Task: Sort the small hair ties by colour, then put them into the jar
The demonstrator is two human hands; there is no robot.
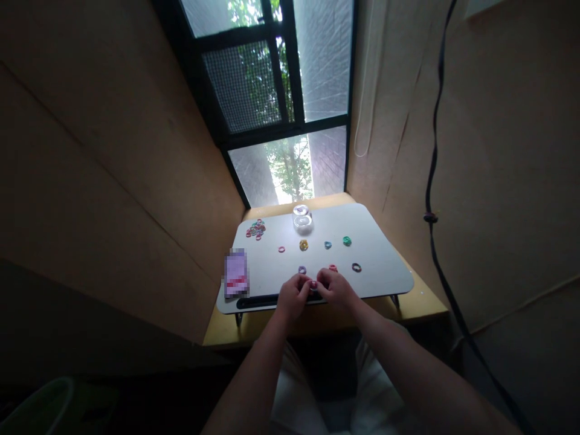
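Near the front edge of the white folding table [317,226], my left hand [293,293] and my right hand [334,286] come together, fingertips pinched. Between them is a small pinkish-red ring [313,284], which looks like an elastic hair tie; the fingers partly cover it. Just beyond my left hand lies a purple hair tie [302,269]. Red hair ties [333,267] lie right behind my right hand, and a dark one [356,267] is to their right. Farther back are a pink one [281,249], yellow ones [303,244], blue ones [328,244] and green ones [347,240].
A mixed heap of hair ties [256,229] sits at the back left. A clear round container [302,220] stands at the back middle. At the left edge lies a blurred purple packet [236,273]. A black cord [434,151] hangs on the right, and a window [290,115] rises behind the table.
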